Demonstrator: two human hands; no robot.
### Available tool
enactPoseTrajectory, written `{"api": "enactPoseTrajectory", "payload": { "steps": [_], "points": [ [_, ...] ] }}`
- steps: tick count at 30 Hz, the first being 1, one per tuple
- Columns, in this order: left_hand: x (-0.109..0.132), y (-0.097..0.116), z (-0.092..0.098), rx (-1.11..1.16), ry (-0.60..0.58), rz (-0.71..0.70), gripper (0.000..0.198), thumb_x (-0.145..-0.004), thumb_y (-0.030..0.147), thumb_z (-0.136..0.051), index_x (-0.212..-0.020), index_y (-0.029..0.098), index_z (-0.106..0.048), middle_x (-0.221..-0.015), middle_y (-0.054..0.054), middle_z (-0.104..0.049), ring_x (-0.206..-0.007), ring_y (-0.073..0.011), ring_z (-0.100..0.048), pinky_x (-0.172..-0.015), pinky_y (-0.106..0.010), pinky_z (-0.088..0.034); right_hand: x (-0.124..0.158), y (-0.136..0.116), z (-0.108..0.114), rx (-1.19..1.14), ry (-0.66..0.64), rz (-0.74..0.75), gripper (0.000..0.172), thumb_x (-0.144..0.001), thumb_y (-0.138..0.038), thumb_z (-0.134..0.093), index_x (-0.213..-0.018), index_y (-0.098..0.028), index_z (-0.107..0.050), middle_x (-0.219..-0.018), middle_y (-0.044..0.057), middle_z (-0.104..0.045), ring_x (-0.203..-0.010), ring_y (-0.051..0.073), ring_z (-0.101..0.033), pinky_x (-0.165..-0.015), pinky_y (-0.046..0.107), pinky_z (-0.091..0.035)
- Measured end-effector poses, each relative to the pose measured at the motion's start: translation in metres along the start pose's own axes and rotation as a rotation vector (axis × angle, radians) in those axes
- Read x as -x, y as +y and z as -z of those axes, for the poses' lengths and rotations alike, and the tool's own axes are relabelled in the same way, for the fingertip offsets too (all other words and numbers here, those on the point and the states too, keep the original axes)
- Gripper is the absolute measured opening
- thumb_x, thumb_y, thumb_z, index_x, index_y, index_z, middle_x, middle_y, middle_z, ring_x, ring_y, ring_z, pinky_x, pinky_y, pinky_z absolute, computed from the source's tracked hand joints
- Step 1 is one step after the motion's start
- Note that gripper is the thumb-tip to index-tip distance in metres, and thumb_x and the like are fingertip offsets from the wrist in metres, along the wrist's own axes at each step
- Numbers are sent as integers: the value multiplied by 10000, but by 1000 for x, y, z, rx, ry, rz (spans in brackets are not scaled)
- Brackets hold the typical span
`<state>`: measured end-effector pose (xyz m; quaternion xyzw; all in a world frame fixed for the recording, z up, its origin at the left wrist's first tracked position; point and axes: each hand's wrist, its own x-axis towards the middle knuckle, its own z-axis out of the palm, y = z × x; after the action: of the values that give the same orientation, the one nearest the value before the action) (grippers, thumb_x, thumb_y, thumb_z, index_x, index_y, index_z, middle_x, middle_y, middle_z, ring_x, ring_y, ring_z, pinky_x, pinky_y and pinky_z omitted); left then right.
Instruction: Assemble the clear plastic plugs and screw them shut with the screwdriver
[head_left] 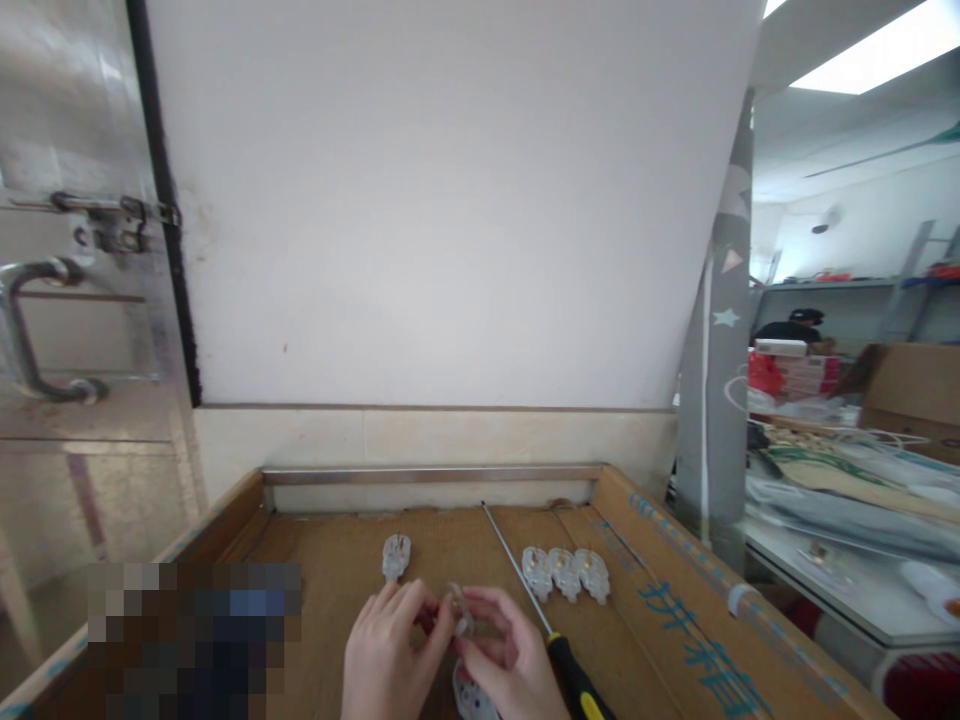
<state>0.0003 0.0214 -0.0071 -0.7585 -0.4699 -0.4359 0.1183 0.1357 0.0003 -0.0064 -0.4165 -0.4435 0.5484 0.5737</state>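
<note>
My left hand [394, 645] and my right hand [514, 650] meet low in the middle of the head view, above a cardboard surface. Between their fingertips is a small translucent plastic piece [461, 612], its lower part covered by my fingers. Both hands are closed on it, thumbs against fingers. Under my right hand lies a white part with dark holes [471, 695], partly hidden. A clear plug half with metal pins [396, 555] rests just beyond my left hand. Right of my right hand is a long screwdriver [566, 665] with a black and yellow handle.
Three similar clear plug halves [564, 572] lie side by side at the right. Cardboard walls [675, 590] with blue writing edge the work surface. A metal door [82, 330] stands left. Far right, a cluttered table [847, 590] and a person [791, 328] are visible.
</note>
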Motion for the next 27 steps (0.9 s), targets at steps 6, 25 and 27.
{"api": "enactPoseTrajectory", "payload": {
  "steps": [6, 25, 27],
  "points": [
    [0, 3, -1, 34, -30, 35, 352, -896, 408, -435, -611, 222, -525, -558, 33, -592, -529, -134, -582, -522, -229, -417, -2, 5, -1, 103, 8, 74, 381, -608, -241, -667, -962, -161, -550, -981, 110, -622, -747, 216, -647, -672, 316, -477],
    [-1, 4, -2, 393, -125, 121, 197, -835, 369, -562, -980, 250, -621, -863, -19, -692, -788, -164, -652, -708, -250, -539, 1, -11, -2, -178, 85, -40, 429, -416, -142, -739, -835, -167, -652, -942, 88, -665, -760, 219, -647, -663, 302, -500],
    [-2, 4, -1, 392, -114, 139, 202, -831, 385, -563, -956, 242, -631, -845, -23, -691, -766, -166, -652, -694, -253, -540, 0, -9, -1, -185, 65, -62, 418, -433, -155, -744, -842, -172, -660, -935, 79, -669, -764, 216, -644, -650, 299, -503]
  ]
}}
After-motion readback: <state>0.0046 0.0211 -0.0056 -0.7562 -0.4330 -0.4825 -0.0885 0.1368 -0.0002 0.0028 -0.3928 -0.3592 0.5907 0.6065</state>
